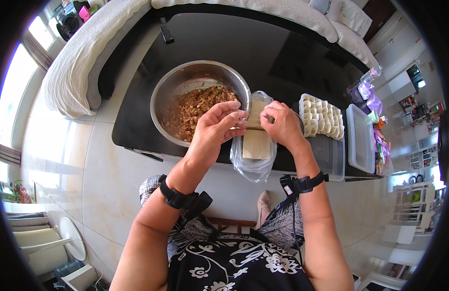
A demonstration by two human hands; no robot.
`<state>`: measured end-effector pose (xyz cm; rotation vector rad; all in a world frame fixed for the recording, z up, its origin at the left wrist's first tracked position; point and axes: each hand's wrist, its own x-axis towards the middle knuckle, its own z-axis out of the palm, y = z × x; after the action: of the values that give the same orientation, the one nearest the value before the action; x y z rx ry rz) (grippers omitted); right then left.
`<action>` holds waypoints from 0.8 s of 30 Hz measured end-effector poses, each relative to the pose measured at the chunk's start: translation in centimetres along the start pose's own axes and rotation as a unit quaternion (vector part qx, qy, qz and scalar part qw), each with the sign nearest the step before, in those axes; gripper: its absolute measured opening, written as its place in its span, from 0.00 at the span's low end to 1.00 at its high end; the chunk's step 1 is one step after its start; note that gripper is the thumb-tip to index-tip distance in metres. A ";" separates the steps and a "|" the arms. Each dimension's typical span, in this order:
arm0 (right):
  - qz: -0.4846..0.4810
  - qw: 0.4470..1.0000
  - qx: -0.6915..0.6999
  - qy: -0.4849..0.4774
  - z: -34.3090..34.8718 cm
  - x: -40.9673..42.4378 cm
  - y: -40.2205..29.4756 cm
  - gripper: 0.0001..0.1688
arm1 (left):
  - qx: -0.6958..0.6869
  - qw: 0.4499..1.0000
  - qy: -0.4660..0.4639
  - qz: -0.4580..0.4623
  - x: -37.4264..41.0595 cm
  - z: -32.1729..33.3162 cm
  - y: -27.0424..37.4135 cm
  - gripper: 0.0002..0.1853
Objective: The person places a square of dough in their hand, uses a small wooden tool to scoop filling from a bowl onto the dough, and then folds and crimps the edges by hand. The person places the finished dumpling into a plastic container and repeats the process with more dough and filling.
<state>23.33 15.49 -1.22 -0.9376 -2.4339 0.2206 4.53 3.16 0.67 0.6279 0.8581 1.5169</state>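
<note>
A large steel bowl (160,125) holds chopped brown filling (195,112) at the left of the table. My left hand (219,127) is over the bowl's right rim, palm turned up and fingers curled; whether something lies in it I cannot tell. My right hand (282,122) is over a stack of square dough wrappers (256,144) on a clear plastic bag (239,165), thumb and fingertips near each other, perhaps around something dark and thin. To its right, a clear plastic container (301,103) holds rows of folded, filled wrappers (321,116).
A clear plastic lid (362,140) and another clear container (330,156) lie at the right of the black table (261,43). Purple plastic bags (373,102) and a plastic bottle (372,74) crowd the right edge. A remote control (167,34) lies at the far left.
</note>
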 end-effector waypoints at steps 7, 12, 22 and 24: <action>0.181 0.952 0.246 0.028 -2.0 1.1 0.3 0.10 | 0.023 0.999 -0.022 0.011 -0.3 0.4 0.2 0.19; 0.132 0.943 0.306 0.014 -4.0 1.4 -1.7 0.10 | 0.138 0.987 -0.024 0.080 -0.6 0.9 0.5 0.31; 0.081 0.924 0.370 -0.060 -5.0 2.0 -6.0 0.14 | 0.219 0.970 -0.098 0.041 -1.3 0.9 1.4 0.24; 0.091 0.921 0.376 -0.041 -4.3 2.1 -6.0 0.13 | 0.202 0.977 -0.072 0.022 -1.6 0.5 1.6 0.15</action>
<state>20.81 12.25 5.28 -0.7864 -2.0337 1.1817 4.20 1.66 2.38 1.0471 1.0543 1.3254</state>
